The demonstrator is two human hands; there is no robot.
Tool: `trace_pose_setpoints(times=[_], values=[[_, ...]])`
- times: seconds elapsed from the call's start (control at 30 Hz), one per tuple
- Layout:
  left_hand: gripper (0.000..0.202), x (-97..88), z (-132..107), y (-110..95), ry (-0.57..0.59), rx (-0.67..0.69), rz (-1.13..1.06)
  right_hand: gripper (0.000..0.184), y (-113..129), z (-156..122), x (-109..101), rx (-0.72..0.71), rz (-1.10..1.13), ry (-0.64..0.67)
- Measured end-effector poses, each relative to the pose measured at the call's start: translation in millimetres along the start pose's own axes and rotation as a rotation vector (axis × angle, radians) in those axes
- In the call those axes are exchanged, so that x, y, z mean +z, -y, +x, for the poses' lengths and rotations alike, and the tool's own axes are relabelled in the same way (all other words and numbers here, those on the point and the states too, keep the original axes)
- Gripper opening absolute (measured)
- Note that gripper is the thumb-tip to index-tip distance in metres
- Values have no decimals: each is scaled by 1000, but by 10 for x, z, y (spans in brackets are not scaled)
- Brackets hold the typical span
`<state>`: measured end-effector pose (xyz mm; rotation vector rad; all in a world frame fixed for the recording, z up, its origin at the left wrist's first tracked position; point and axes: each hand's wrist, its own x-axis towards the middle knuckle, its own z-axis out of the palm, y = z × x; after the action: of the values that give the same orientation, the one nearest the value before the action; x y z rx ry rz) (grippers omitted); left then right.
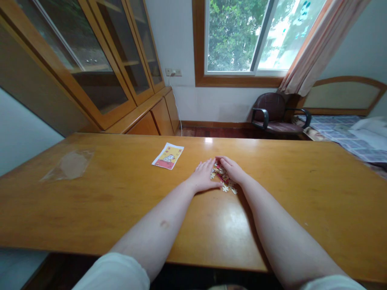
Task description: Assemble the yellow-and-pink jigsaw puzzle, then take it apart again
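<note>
Cardboard puzzle pieces (pixel 225 182) between left hand (pixel 203 175) and right hand (pixel 232 169).

I see my left grip (pixel 203 175) and right grip (pixel 232 170) laid flat against either side of the small heap of jigsaw pieces (pixel 223 180) on the worktop (pixel 121 201), a picture card (pixel 168 156) lying near that heap's left and a clear plastic bag (pixel 70 164) well apart, farther left.

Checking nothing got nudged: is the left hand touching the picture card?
Apart. The head view shows bare table between the left hand and the card.
</note>
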<state>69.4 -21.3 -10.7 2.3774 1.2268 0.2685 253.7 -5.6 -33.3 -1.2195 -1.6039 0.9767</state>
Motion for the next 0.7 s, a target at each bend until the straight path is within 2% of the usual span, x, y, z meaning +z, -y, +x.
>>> trace_pose_setpoints(times=[0.1,0.17,0.2,0.27,0.33,0.4,0.57,0.7], values=[[128,56,-41,-120,15,64,3,65,-54,7,62,28,201,0],[124,65,-72,-210,-46,122,4,73,-85,25,80,48,291,5],[113,62,-88,-252,-77,181,6,76,-98,38,82,57,328,-1],[78,50,-119,-319,-94,344,5,83,-120,72,70,73,384,-13],[51,43,-144,-357,-13,533,22,86,-137,108,47,86,399,-20],[42,44,-156,-365,58,635,59,87,-152,134,25,108,389,-30],[28,18,-108,-287,43,581,135,80,-191,139,16,94,429,-81],[22,-28,-69,-207,-33,414,153,76,-197,109,1,79,328,-159]])
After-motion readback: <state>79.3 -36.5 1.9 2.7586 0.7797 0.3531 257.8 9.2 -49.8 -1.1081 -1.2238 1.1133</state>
